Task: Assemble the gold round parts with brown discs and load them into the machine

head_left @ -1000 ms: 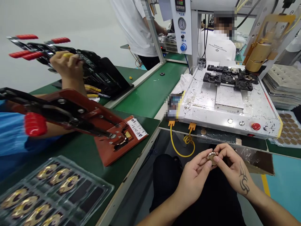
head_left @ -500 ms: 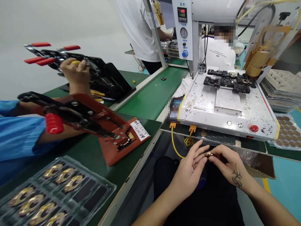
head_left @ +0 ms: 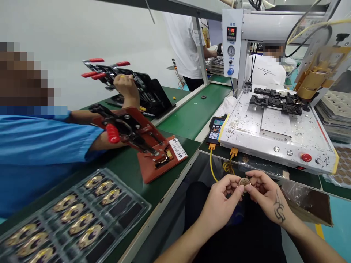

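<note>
Above my lap, a small round gold piece, by its look a watch case (head_left: 244,182), is held between both hands. My left hand (head_left: 223,197) pinches its left edge with thumb and curled fingers. From the other side, my right hand (head_left: 261,190) grips the right edge, its thumb over the near rim. The piece's round face is tilted up towards me; fingertips cover parts of its edge. Beyond my hands stands a white press machine (head_left: 255,140), with black fixtures (head_left: 276,100) on its bed and a gold-coloured cylinder (head_left: 311,86) above.
At left, a clear tray (head_left: 124,226) holds several gold pieces. Behind it stands a red-brown toggle-clamp fixture (head_left: 153,164). A co-worker in a blue sleeve (head_left: 55,142) reaches to a black clamp fixture (head_left: 145,87). A keypad controller (head_left: 215,130) and yellow cables (head_left: 212,166) are beside the machine.
My view has swung left, showing more of the co-worker. The gold piece has turned from edge-on to face-up, and the fingers of my left hand have curled in around it.
</note>
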### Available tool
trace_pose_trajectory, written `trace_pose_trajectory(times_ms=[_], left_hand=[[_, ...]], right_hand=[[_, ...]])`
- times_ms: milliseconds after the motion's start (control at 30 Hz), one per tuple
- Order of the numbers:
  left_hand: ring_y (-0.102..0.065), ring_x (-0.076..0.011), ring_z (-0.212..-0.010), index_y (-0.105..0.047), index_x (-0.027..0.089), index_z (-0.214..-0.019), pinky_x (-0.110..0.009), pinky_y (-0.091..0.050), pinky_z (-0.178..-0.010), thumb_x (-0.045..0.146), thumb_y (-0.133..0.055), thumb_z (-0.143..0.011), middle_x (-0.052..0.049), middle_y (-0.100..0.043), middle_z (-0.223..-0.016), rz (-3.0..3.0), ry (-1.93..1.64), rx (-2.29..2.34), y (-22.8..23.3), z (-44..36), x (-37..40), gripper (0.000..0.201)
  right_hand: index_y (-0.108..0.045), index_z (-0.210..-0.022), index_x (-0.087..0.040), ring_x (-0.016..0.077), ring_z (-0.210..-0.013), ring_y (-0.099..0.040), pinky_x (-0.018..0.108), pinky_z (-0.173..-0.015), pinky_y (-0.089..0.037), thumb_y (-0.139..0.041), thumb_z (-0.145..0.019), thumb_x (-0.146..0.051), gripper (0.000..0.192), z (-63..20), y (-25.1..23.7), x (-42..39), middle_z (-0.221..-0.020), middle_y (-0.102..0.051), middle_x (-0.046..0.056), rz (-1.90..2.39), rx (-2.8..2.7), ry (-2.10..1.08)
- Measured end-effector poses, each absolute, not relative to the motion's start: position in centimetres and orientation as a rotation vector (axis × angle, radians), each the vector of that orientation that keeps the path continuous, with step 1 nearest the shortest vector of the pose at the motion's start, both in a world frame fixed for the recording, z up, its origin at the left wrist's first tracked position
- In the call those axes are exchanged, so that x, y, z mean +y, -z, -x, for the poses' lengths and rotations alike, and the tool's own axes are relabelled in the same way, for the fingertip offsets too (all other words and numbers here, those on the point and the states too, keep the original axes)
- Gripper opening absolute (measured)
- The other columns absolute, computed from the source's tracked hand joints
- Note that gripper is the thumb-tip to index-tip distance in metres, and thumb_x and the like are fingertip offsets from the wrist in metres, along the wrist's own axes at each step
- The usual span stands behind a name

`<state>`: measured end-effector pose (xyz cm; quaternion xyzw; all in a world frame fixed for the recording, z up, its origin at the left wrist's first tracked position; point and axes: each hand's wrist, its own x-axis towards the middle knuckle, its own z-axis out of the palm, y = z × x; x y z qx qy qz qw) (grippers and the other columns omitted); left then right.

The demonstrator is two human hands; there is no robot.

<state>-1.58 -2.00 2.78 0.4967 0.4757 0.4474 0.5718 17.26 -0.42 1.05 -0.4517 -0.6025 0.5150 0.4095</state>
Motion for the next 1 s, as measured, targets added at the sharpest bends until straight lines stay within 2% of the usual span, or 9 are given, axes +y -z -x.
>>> trace_pose_trajectory(times_ms=[133,333,467,567,633,667,800,867,1000], left_hand=[[-0.065,-0.0157,-0.07,-0.072,0.018,-0.097,-0.028,-0.054,-0.07,0.041,-0.071,-0.096,-0.004,-0.072,-0.083,-1.194,-1.077,1.126,-3.0,2.3,-1.9,0.023],[-0.065,-0.0159,-0.069,-0.07,0.018,-0.095,-0.028,-0.053,-0.07,0.034,-0.067,-0.098,-0.003,-0.07,-0.08,-1.275,-1.153,1.214,-3.5,3.1,-2.7,0.017],[-0.069,-0.0187,-0.079,-0.07,0.021,-0.11,-0.028,-0.053,-0.072,0.032,-0.072,-0.094,-0.005,-0.075,-0.093,-1.421,-1.249,1.323,-6.3,6.1,-2.1,0.02],[-0.067,-0.0195,-0.086,-0.067,0.023,-0.119,-0.031,-0.053,-0.078,0.037,-0.076,-0.092,-0.006,-0.075,-0.103,-1.564,-1.689,1.648,-10.6,11.3,-0.4,0.032],[-0.063,-0.0195,-0.082,-0.068,0.022,-0.103,-0.033,-0.051,-0.081,0.042,-0.067,-0.098,-0.006,-0.072,-0.095,-1.786,-1.933,1.843,-13.1,15.5,0.9,0.021],[-0.062,-0.0204,-0.083,-0.066,0.022,-0.093,-0.034,-0.051,-0.083,0.044,-0.062,-0.1,-0.006,-0.071,-0.091,-1.943,-1.917,1.87,-14.0,17.4,1.6,0.023],[-0.051,-0.0205,-0.067,-0.046,0.025,-0.058,-0.038,-0.049,-0.082,0.053,-0.055,-0.101,-0.002,-0.055,-0.062,-2.429,-1.332,1.767,-15.0,21.9,3.3,0.052],[-0.046,-0.0195,-0.062,-0.038,0.026,-0.054,-0.038,-0.047,-0.079,0.057,-0.052,-0.101,-0.001,-0.047,-0.056,-2.461,-1.247,1.741,-15.2,22.3,3.9,0.058],[-0.049,-0.0175,-0.063,-0.045,0.024,-0.063,-0.032,-0.046,-0.072,0.058,-0.045,-0.106,0.001,-0.047,-0.062,-2.203,-1.686,1.697,-18.6,22.7,6.2,0.055]], right_hand=[[-0.068,-0.137,-0.029,0.0197,-0.083,-0.069,0.033,-0.077,-0.061,-0.074,-0.099,-0.034,0.038,-17.9,-1.8,0.8,-0.098,-0.072,0.004,0.938,-1.958,-1.016],[-0.059,-0.151,-0.032,0.0276,-0.111,-0.074,0.039,-0.093,-0.063,-0.067,-0.101,-0.021,0.052,-17.2,-2.1,2.9,-0.131,-0.073,0.011,0.654,-2.308,-0.682],[-0.062,-0.142,-0.029,0.0255,-0.093,-0.075,0.037,-0.082,-0.063,-0.068,-0.097,-0.019,0.046,-15.5,-2.5,4.7,-0.115,-0.076,0.01,0.574,-2.312,-0.573],[-0.064,-0.132,-0.028,0.0223,-0.079,-0.07,0.035,-0.072,-0.061,-0.07,-0.095,-0.023,0.039,-14.1,-3.6,6.0,-0.099,-0.073,0.006,0.601,-2.257,-0.585],[-0.063,-0.13,-0.028,0.0214,-0.078,-0.069,0.034,-0.073,-0.06,-0.07,-0.095,-0.026,0.036,-13.4,-4.2,6.5,-0.097,-0.072,0.005,0.648,-2.222,-0.621],[-0.063,-0.13,-0.028,0.0215,-0.079,-0.069,0.035,-0.074,-0.06,-0.07,-0.096,-0.028,0.035,-13.2,-4.5,6.7,-0.097,-0.071,0.004,0.665,-2.205,-0.64],[-0.064,-0.129,-0.027,0.0224,-0.082,-0.07,0.033,-0.073,-0.059,-0.07,-0.096,-0.033,0.034,-12.7,-4.6,7.2,-0.097,-0.072,0.004,0.679,-2.13,-0.671],[-0.064,-0.129,-0.027,0.0216,-0.078,-0.069,0.032,-0.069,-0.059,-0.072,-0.096,-0.034,0.034,-12.2,-4.6,7.6,-0.094,-0.072,0.004,0.666,-2.115,-0.679],[-0.064,-0.128,-0.023,0.0195,-0.072,-0.065,0.032,-0.068,-0.057,-0.071,-0.096,-0.033,0.034,-9.1,-5.5,9.1,-0.085,-0.067,0.002,0.612,-2.11,-0.712]])
